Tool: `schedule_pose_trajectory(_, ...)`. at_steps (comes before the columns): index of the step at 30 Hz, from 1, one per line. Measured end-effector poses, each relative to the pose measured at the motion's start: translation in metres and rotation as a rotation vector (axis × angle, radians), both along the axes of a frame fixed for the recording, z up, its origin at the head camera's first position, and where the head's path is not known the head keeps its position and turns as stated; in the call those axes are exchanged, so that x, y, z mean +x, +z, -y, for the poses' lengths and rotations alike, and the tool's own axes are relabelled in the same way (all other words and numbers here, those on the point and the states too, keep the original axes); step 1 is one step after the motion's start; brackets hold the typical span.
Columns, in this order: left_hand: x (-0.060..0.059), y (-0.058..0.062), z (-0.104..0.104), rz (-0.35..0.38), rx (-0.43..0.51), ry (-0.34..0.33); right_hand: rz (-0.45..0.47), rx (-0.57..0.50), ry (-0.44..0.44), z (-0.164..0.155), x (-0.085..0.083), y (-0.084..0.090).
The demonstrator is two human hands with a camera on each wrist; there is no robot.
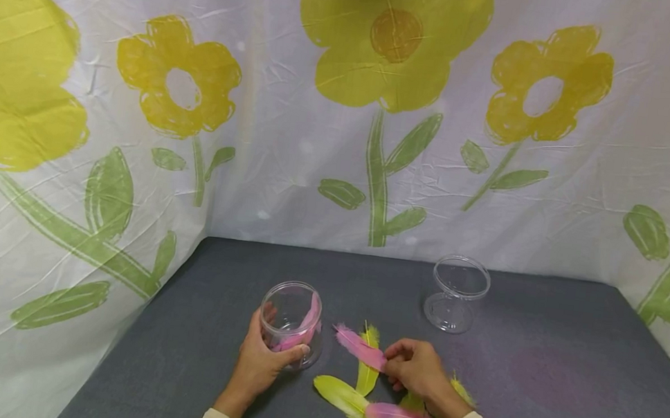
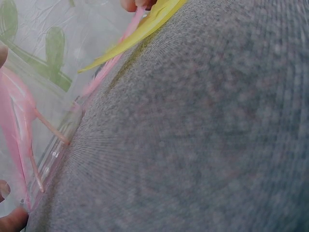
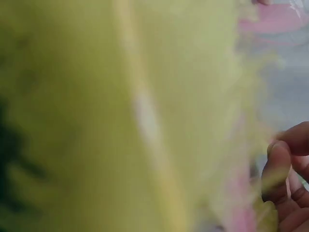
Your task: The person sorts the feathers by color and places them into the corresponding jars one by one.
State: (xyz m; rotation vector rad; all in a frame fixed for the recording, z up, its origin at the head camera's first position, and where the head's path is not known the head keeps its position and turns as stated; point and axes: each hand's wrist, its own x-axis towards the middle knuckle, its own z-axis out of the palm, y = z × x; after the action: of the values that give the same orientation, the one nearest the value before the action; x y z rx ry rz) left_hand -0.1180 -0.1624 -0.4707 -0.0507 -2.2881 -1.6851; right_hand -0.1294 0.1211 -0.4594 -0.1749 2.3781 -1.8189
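Note:
My left hand (image 1: 260, 361) grips a clear plastic jar (image 1: 280, 308) from its left side, thumb across the front. Pink feathers (image 1: 297, 338) stand and lie inside that jar; their quills point down in the left wrist view. To the right, my right hand (image 1: 423, 370) pinches a pink feather (image 1: 358, 347) at one end between thumb and forefinger. The held feather stretches leftward over a yellow feather (image 1: 367, 379). Nearer the front, a second pink feather (image 1: 397, 415) lies across yellow ones. In the right wrist view, a blurred yellow feather (image 3: 96, 106) covers most of the frame.
A second clear jar (image 1: 451, 312) stands at the back right of the dark grey tabletop (image 1: 543, 402). Several yellow feathers (image 1: 342, 397) are spread below my right hand and under its forearm. Behind the table hangs a white cloth (image 1: 276, 181) printed with yellow flowers.

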Motion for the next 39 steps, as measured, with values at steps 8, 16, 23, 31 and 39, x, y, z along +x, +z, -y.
schedule_pose_trajectory(8, 0.000, -0.001, 0.000, 0.000, 0.005, 0.005, -0.106, -0.132, -0.056, -0.003, -0.004, 0.011)
schedule_pose_trajectory(16, 0.001, 0.002, 0.000, 0.010, 0.008, 0.004, -0.184, -0.213, -0.121, -0.007, -0.007, 0.030)
schedule_pose_trajectory(23, 0.001, 0.002, 0.000, 0.009, -0.002, 0.004, -0.286, -0.237, -0.128, -0.011, -0.011, 0.054)
schedule_pose_trajectory(31, 0.000, -0.001, -0.001, 0.017, 0.005, 0.014, -0.341, -0.275, -0.118, -0.005, -0.014, 0.085)
schedule_pose_trajectory(39, -0.001, 0.000, 0.000, 0.030, 0.010, 0.015, -0.357, -0.352, -0.077, 0.014, -0.017, 0.116)
